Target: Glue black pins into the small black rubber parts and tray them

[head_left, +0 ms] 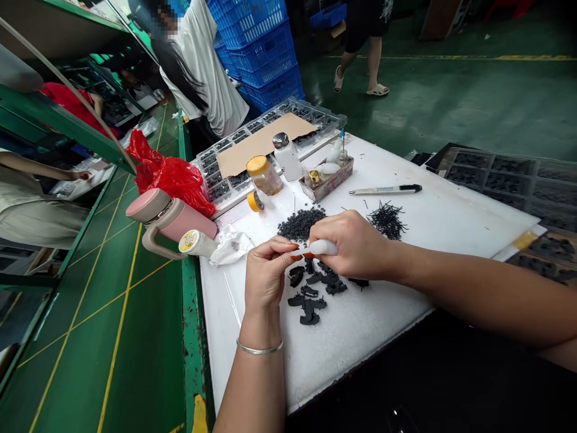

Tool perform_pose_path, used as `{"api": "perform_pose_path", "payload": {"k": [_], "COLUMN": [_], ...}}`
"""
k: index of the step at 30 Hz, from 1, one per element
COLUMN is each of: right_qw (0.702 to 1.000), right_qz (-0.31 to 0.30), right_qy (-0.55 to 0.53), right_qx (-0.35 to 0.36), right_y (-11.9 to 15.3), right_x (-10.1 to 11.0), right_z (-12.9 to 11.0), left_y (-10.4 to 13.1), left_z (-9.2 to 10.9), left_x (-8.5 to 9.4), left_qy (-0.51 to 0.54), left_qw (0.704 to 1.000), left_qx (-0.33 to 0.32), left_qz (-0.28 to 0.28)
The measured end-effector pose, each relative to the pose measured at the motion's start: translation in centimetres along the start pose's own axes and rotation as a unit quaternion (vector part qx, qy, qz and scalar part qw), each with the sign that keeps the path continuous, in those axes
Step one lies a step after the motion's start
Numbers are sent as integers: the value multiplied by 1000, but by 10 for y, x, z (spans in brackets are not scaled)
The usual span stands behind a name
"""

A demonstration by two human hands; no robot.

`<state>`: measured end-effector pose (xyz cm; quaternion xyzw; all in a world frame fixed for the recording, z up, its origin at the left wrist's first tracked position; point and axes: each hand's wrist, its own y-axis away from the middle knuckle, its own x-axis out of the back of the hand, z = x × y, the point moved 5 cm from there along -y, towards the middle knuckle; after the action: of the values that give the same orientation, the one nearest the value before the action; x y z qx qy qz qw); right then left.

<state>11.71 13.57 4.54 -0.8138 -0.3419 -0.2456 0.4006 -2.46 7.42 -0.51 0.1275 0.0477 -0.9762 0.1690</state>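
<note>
My right hand (349,243) is wrapped round a small white squeeze bottle (323,247), held sideways over the white tabletop (378,325). At its narrow end, the thumb and fingertips of my left hand (270,270) are pinched together on the tip. Whether that tip is a cap or a nozzle is hidden by the fingers. Several black plastic parts (309,310) lie loose just below my hands. Behind them sits a heap of tiny black rings (301,224). A pile of thin black pins (386,220) is beyond my right wrist.
A pink flask (180,216), a yellow-lidded jar (264,174), a pump bottle (287,157) and a small box (329,180) stand toward the back. A pen (385,189) lies to the right. Compartment trays (509,174) and a green conveyor belt (130,337) flank the table; co-workers are beyond.
</note>
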Motion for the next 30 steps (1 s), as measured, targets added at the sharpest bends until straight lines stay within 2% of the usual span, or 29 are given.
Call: {"api": "perform_pose_path", "payload": {"k": [6,9,15,19,30], "right_qw": [999,999,994,988,990], "right_qz": [36,31,6,-14,-35], "right_qy": [-9,-16,-43,-54,-61], "right_qx": [7,19,98,147,124], "right_y": [2,1,0,2,2], "right_x": [0,-2,-3,-1,4], "right_z": [-1,0,-2,-8,-11], "left_y": [0,-2,0,4,4], "left_z": [2,1,-7,-12,-16], "left_x": [-1,-2,-9,-11,-8], "left_qy": [-5,13,111,132,114], "left_qw": [1000,1000,987,977,975], "left_qx": [-13,3,91,126,155], "left_qz": [10,4,-69,-105,-109]}}
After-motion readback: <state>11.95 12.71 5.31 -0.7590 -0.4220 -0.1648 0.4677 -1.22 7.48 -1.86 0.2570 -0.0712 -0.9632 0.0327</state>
